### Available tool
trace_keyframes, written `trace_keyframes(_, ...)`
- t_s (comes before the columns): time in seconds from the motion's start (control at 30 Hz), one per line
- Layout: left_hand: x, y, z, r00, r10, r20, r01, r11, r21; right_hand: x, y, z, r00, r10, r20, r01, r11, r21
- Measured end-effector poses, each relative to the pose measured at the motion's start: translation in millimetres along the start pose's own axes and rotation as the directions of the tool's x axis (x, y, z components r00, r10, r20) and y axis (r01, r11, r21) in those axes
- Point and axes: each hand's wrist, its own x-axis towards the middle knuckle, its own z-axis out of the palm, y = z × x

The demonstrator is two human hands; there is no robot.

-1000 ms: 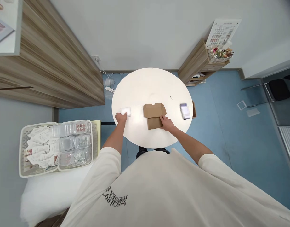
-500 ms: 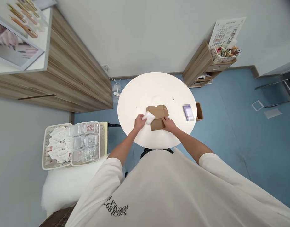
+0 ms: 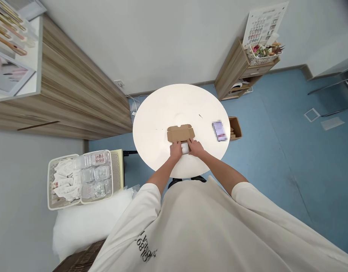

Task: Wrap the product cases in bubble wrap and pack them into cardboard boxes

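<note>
An open brown cardboard box (image 3: 180, 134) lies near the front of the round white table (image 3: 153, 151), its lid flaps folded out away from me. A small white packet (image 3: 185, 147) sits in the lower part of the box, between my two hands. My left hand (image 3: 176, 150) grips the box's left side, with its fingers bent beside the packet. On the right side, my right hand (image 3: 195, 147) holds the box wall between thumb and fingers. The hands cover most of the box's near part.
A purple pixelated item (image 3: 219, 130) lies at the table's right. Beyond that edge, an open carton (image 3: 235, 129) stands on the floor. White baskets (image 3: 63, 204) with packets and clear cases are at left, above white wrapping (image 3: 83, 226). A wooden cabinet (image 3: 85, 83) rises behind them.
My left hand has carried the white packet from the table's left side into the box. It now grips the box's left side, and my right hand has stayed at the box's right side.
</note>
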Motion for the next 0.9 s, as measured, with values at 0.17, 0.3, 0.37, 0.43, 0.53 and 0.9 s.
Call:
trace_keyframes(0.17, -7, -1, 7.8, 0.988, -0.078, -0.132, 0.085, 0.995, 0.051, 3, 2, 3, 1.000, 0.000, 0.003, 0.000, 0.999, 0.048)
trace_keyframes(0.3, -9, -9, 8.7, 0.962, -0.164, -0.218, 0.149, 0.985, -0.085, 2, 5, 6, 1.000, -0.015, -0.015, 0.015, 0.998, 0.060)
trace_keyframes(0.37, -8, -15, 5.4, 0.938, -0.227, -0.262, 0.177, 0.963, -0.201, -4, 7, 8, 0.998, -0.036, -0.052, 0.040, 0.996, 0.086)
trace_keyframes(0.43, -4, -24, 0.0, 0.899, -0.315, -0.306, 0.207, 0.918, -0.337, -11, 11, 10, 0.993, -0.031, -0.118, 0.051, 0.984, 0.171)
trace_keyframes(0.53, 7, -41, -10.6, 0.847, -0.447, -0.289, 0.228, 0.795, -0.561, -14, 19, 6, 0.955, 0.166, -0.245, -0.046, 0.902, 0.429)
trace_keyframes(0.9, 33, -52, -38.0, 0.896, -0.424, 0.134, 0.285, 0.315, -0.906, 22, 25, -42, 0.917, 0.393, 0.067, -0.162, 0.214, 0.963)
